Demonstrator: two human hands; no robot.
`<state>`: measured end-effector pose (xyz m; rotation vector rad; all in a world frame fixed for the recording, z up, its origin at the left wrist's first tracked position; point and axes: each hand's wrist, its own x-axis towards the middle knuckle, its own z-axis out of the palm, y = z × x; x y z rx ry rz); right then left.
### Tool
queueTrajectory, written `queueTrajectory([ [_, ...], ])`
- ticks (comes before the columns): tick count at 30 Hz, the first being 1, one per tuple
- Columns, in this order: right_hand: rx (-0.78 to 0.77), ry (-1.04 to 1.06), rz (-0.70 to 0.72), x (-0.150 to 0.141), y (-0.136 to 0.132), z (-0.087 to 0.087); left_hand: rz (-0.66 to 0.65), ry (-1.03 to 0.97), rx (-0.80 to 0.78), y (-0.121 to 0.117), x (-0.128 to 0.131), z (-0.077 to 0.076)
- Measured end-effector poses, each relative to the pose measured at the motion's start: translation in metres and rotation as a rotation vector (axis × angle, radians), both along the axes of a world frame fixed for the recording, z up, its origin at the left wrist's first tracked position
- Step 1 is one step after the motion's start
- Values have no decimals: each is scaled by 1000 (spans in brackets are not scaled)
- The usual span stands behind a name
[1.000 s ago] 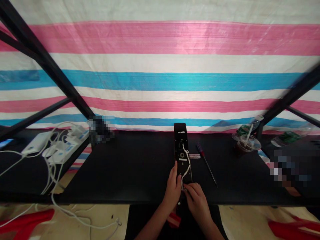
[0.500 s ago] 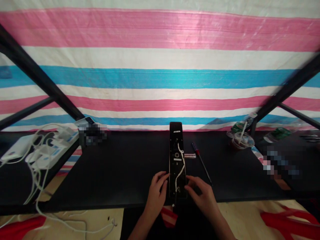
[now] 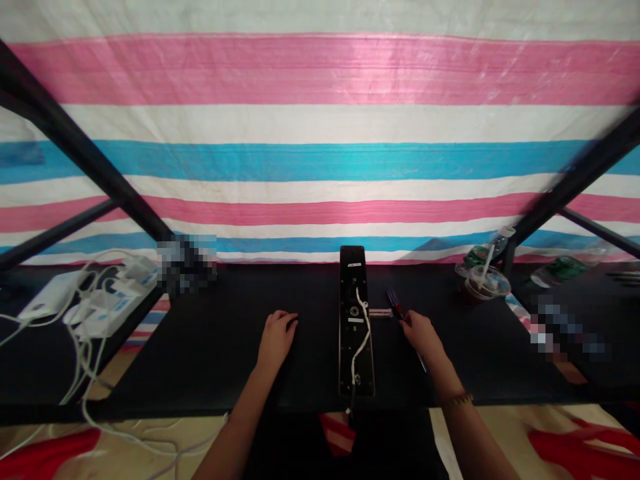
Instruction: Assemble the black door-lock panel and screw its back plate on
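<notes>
the long black panel (image 3: 349, 337) bears a bent white cable (image 3: 369, 326) lengthwise.

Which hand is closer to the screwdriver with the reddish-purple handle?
The right. The right hand has its fingertips at the screwdriver, just below the handle; the left hand is farther off, across the black door-lock panel.

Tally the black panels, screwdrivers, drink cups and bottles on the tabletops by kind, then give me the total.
Black panel: 1
Screwdriver: 1
Drink cup: 1
Bottles: 2, one behind the drink cup, one lying farther right
Total: 5
</notes>
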<state>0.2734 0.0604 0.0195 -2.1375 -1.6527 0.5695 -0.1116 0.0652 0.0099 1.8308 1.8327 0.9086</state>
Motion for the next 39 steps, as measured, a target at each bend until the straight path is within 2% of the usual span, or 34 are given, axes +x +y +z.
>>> queueTrajectory([
  [2,19,40,19,5,-9,4,-5,-51,-8,0,0,3],
  [4,65,178,3,6,-23,11,2,-116,-13,-1,0,7],
  [8,225,903,-120,-11,-63,31,61,-304,-23,-4,8,22],
  [10,325,1144,-186,-31,-82,45,97,-416,-38,-11,23,32],
  [13,468,1316,-338,-64,-102,63,82,-663,-100,-31,60,55],
  [15,525,1361,-376,-82,-109,73,34,-1123,-240,-49,87,72],
  [16,543,1369,-373,-89,-110,77,18,-1261,-292,-57,98,81],
  [19,560,1346,-316,-98,-112,85,134,-1520,-342,-75,116,100],
  [21,558,1316,-275,-98,-113,87,205,-1580,-355,-81,116,106],
  [23,546,1290,-245,-95,-113,86,216,-1596,-376,-83,112,108],
  [28,501,1277,-156,-92,-114,79,224,-1680,-425,-85,108,105],
  [34,512,1226,-102,-93,-119,83,368,-1849,-536,-92,114,102],
  [39,490,1169,-79,-87,-122,94,289,-1790,-491,-95,113,103],
])
